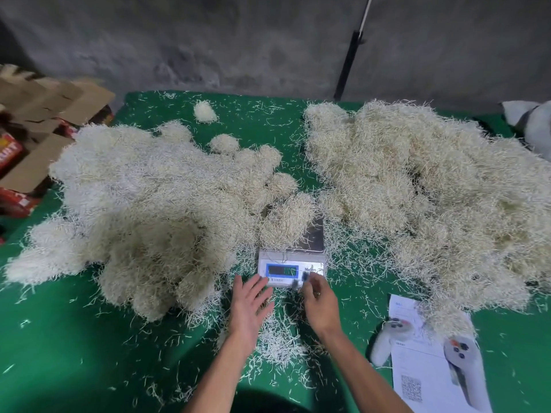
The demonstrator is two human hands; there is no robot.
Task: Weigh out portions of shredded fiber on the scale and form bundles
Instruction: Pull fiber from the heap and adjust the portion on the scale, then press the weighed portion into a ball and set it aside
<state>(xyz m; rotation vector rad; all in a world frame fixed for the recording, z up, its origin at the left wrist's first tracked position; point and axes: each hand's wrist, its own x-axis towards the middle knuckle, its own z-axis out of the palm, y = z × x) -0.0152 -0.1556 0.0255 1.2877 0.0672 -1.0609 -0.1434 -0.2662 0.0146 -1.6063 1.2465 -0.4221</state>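
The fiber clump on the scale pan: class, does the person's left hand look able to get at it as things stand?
Probably yes. The left hand is open and empty beside the scale; the fiber clump lies just beyond, uncovered, with nothing between.

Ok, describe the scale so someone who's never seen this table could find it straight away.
On the green table, look at the gap between the two big fiber heaps, near the front edge. The scale sits there just beyond both hands, the only hard, silvery box around, with a blue-framed display and a fiber clump on its platform.

Green cloth lies open near left; fiber heaps crowd both sides of the scale
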